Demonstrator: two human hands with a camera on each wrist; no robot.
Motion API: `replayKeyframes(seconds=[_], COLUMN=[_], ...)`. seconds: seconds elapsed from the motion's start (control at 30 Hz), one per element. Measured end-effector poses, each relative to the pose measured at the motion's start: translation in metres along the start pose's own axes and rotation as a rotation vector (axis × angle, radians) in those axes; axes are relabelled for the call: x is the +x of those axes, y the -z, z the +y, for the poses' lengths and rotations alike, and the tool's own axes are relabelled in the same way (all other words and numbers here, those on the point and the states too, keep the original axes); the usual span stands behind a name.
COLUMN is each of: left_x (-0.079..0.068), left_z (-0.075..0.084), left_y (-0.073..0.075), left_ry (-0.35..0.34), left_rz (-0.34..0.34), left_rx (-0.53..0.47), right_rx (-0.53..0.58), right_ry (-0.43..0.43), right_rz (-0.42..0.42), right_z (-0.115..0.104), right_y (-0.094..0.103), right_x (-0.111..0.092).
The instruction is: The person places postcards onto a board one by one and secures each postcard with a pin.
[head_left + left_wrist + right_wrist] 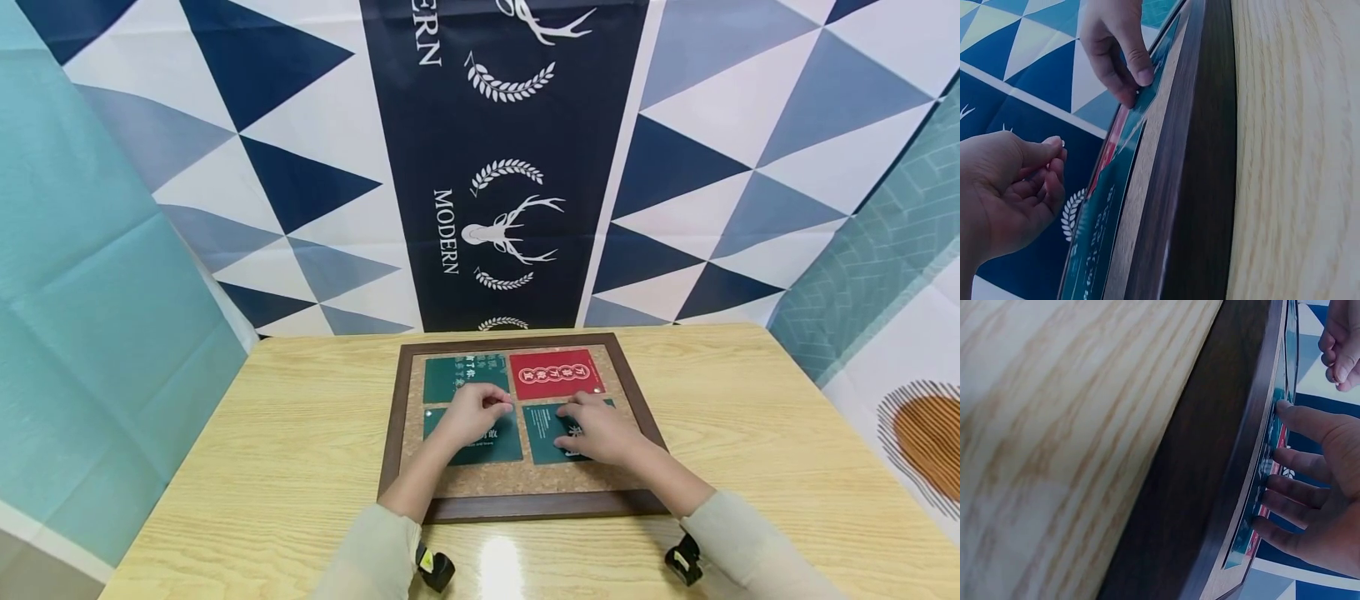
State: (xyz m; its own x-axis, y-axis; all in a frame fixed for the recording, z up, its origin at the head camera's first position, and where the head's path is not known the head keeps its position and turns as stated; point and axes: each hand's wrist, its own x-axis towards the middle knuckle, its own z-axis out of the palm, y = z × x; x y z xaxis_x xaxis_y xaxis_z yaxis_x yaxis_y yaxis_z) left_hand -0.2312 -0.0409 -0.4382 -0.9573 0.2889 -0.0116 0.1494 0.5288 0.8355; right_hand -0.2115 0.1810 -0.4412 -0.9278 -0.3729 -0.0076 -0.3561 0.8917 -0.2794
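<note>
A cork board (442, 478) in a dark brown frame lies on the table with several cards on it. My left hand (468, 412) is raised over the lower left green card (487, 450); its thumb and forefinger pinch a tiny white pin (1063, 143), mostly hidden by the fingertips. With fingers spread, my right hand (600, 429) rests its fingertips on the lower right green card (542, 446). Above these lie another green card (442, 379) and a red card (555, 372) with pale lettering. A white pin head (597, 389) shows at the red card's lower right corner.
The light wooden table (300, 433) extends around the board. A patterned cloth (315, 158) hangs behind the table's far edge, and a teal cloth (90, 275) hangs at the left. Black wrist cameras (435, 569) sit near both sleeves.
</note>
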Motion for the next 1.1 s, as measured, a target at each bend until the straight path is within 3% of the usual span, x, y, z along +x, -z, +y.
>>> replayKeyframes(seconds=[0.37,1.1], left_x=[0.011,0.027], left_z=[0.007,0.006], left_y=[-0.011,-0.026], left_ry=[0.047,0.028], left_rz=[-0.046,-0.096], left_rx=[0.055,0.134], right_rx=[-0.001,0.015], right_ry=[-0.003,-0.022], right_rz=[-0.012,-0.035], right_z=[-0.002,-0.001], right_y=[0.004,0.003], right_x=[0.001,0.001])
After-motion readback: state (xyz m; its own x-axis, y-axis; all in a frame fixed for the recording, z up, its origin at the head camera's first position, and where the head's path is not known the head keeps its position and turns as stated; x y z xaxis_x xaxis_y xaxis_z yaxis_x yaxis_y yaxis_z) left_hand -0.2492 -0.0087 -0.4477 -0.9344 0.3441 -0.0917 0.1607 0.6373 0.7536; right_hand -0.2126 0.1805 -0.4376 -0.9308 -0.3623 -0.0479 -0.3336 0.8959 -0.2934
